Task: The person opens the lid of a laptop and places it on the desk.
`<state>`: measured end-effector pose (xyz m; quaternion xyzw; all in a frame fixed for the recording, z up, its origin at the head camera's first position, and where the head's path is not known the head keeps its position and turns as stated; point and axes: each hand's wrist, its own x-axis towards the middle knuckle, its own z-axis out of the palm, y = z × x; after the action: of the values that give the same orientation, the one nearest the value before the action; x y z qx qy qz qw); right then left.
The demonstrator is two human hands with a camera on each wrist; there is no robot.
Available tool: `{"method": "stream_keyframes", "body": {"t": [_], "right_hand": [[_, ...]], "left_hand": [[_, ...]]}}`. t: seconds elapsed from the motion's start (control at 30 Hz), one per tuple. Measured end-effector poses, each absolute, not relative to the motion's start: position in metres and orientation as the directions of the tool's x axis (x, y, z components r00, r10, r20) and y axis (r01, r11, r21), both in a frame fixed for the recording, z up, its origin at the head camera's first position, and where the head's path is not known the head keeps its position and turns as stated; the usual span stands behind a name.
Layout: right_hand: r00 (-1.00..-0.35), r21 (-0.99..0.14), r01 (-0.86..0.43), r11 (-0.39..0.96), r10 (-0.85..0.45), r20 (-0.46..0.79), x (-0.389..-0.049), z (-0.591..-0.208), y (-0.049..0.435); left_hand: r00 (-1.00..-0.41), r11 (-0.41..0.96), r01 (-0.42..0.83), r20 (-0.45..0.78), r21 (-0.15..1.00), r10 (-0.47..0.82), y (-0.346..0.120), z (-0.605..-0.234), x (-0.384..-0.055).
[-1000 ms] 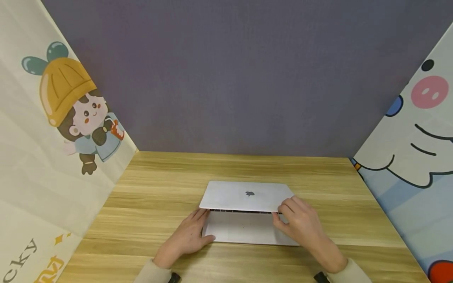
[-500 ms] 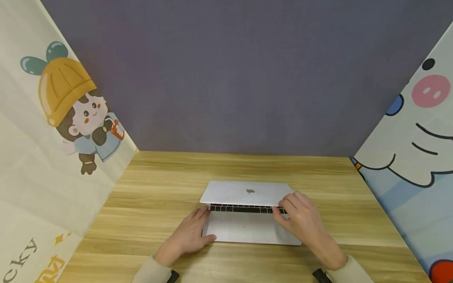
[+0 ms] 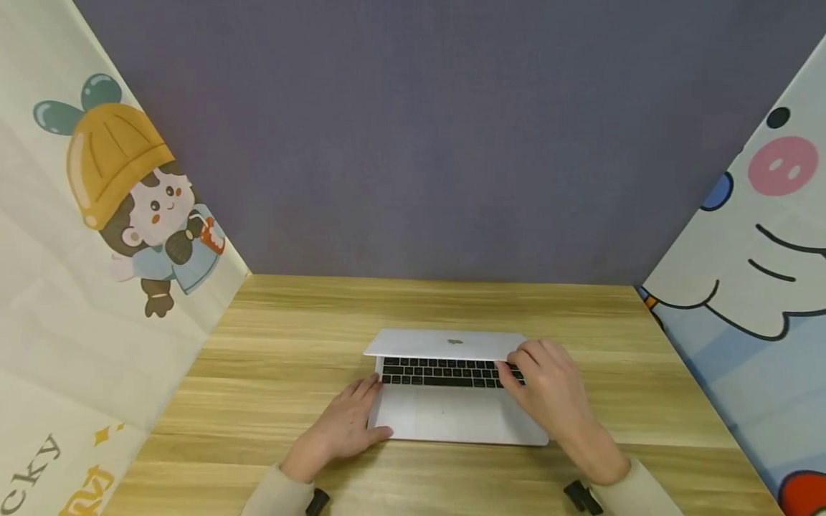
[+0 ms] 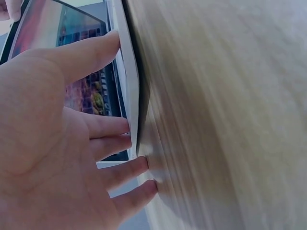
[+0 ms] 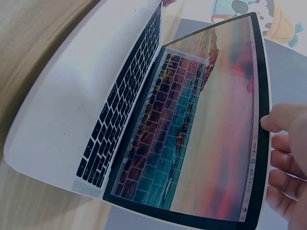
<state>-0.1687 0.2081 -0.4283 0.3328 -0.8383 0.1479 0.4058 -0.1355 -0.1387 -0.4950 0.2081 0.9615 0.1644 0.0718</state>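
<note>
A silver laptop [image 3: 458,416] lies on the wooden table with its lid [image 3: 426,344] partly raised, baring the black keyboard [image 3: 445,373]. In the right wrist view the screen [image 5: 211,124] is lit with a colourful picture that mirrors the keys. My right hand [image 3: 548,387] pinches the lid's front edge near its right corner, thumb on the screen side and fingers curled behind. My left hand [image 3: 348,423] rests at the base's left side, fingers extended, thumb at the front corner. In the left wrist view its fingertips [image 4: 122,125] touch the base's edge.
The wooden table [image 3: 310,308] runs back to a grey panel [image 3: 413,143]. Cartoon-printed cloths stand at the left [image 3: 64,322] and right [image 3: 729,315]. Both wrists carry dark straps below pale sleeves [image 3: 635,491].
My right hand has moved up and back with the lid, raising it from a narrow gap until several rows of keys show. The left hand has stayed at the base.
</note>
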Motion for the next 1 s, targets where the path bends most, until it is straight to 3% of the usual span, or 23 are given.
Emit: {"method": "stream_keyframes", "body": {"t": [0.57,0.8,1.0], "right_hand": [[-0.472,0.022,-0.604,0.797,-0.380,0.796,-0.178,-0.419,0.201],[-0.416,0.013,-0.612,0.791,-0.337,0.845,-0.186,-0.419,0.199],[-0.406,0.007,-0.610,0.792,-0.320,0.856,-0.189,-0.418,0.198]], "left_hand": [[-0.902,0.857,0.356,-0.100,0.373,0.419,-0.139,-0.495,-0.139],[-0.903,0.853,0.344,-0.110,0.392,0.415,-0.138,-0.493,-0.141],[-0.905,0.858,0.333,-0.124,0.392,0.408,-0.138,-0.493,-0.140]]}}
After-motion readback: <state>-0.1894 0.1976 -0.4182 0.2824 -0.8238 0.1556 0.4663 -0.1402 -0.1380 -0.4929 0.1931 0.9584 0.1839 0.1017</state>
